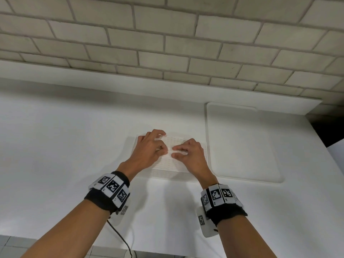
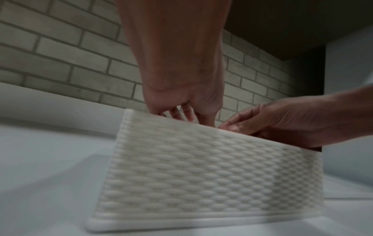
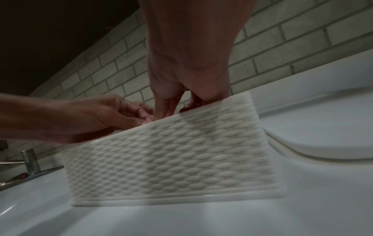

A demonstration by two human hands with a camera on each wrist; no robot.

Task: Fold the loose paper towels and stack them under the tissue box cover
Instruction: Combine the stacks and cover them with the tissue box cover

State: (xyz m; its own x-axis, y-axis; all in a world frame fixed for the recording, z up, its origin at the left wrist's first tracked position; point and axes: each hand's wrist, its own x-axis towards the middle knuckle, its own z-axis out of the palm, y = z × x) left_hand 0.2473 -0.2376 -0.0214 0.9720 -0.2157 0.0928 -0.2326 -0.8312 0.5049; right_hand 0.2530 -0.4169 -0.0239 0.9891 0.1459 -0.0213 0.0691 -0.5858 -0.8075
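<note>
A white woven tissue box cover [image 1: 188, 140] stands on the white counter [image 1: 65, 146]; its long side faces both wrist views [image 2: 201, 175] [image 3: 171, 167]. Both hands are on its top near the middle. My left hand [image 1: 163, 148] [image 2: 181, 115] has curled fingers, with thumb and forefinger pinched at a small smooth white bit of paper towel [image 1: 169, 150]. My right hand [image 1: 173, 152] [image 3: 175, 108] points its forefinger and thumb at the same spot. Whether the right hand grips the towel is hidden. The inside of the cover is out of sight.
A flat white tray [image 1: 242, 146] [image 3: 322, 127] lies just right of the cover. A grey brick wall [image 1: 167, 43] runs behind the counter's raised back ledge. A metal tap [image 3: 30, 159] stands far left. A black cable [image 1: 119, 233] hangs off the counter's front edge.
</note>
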